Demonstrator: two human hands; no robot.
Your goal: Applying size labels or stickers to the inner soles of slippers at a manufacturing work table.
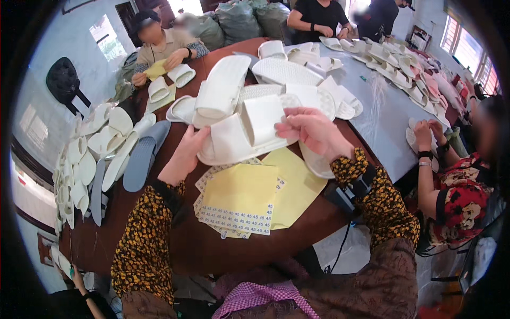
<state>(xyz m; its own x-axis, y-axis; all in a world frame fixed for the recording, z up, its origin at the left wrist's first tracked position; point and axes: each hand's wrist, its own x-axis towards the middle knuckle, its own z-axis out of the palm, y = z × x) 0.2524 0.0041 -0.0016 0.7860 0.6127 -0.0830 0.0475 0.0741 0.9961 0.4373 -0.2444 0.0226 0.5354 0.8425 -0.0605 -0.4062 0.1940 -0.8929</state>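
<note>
Head view is showing both hands gripping one white slipper just above the yellow sticker sheets on the brown table. Left hand is clasping its left edge, while right hand is pinching the strap's right side.

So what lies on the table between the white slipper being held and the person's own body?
In the head view, yellow sticker sheets lie on the brown table there, below the white slipper held by the left hand and right hand.
</note>
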